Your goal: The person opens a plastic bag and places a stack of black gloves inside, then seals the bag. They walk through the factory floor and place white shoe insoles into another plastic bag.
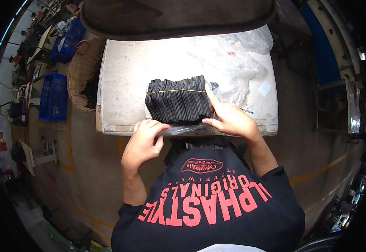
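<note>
A thick bundle of thin black flat pieces [178,103], stacked on edge, lies on the white-topped table [128,63] near its front edge. A thin yellowish band [176,90] runs across the bundle. My right hand [232,119] is at the bundle's right end, index finger stretched along that side and thumb by the near corner. Clear plastic film [187,129] shows along the near side of the bundle. At the near left corner is my left hand [143,140], its fingers loosely bent and thumb apart, with the fingertips beside the film.
Crumpled clear plastic bags [241,63] cover the table's far right, near a small white paper square [264,88] and a pen [247,111]. A wicker basket [74,86] and blue crates [53,96] stand left. A dark padded shape [178,17] overhangs the far edge.
</note>
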